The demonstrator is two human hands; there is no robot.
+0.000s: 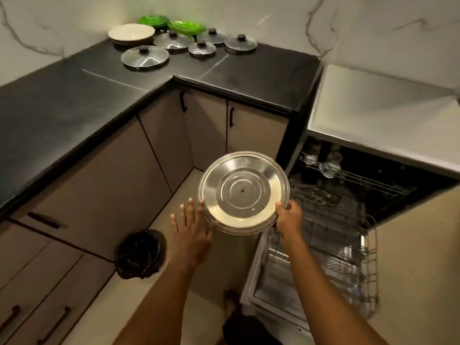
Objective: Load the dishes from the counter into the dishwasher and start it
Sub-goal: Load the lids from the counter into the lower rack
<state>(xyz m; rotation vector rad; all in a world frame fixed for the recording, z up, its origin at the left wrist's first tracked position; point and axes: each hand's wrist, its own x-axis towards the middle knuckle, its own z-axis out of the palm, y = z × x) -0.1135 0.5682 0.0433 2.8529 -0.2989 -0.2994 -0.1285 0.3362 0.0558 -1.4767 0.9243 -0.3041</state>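
I see my right hand (288, 216) gripping the near right rim of a steel plate (243, 192), thumb on top and fingers curled under. My left hand (191, 226) is spread flat with straight fingers at the plate's left edge; it grasps nothing. The plate hangs in the air just left of the open dishwasher (361, 195), beside its pulled-out lower rack (328, 227). Far back on the black surface (74, 100) sit five glass lids (145, 56), a cream plate (131, 33) and two green plates (186, 26).
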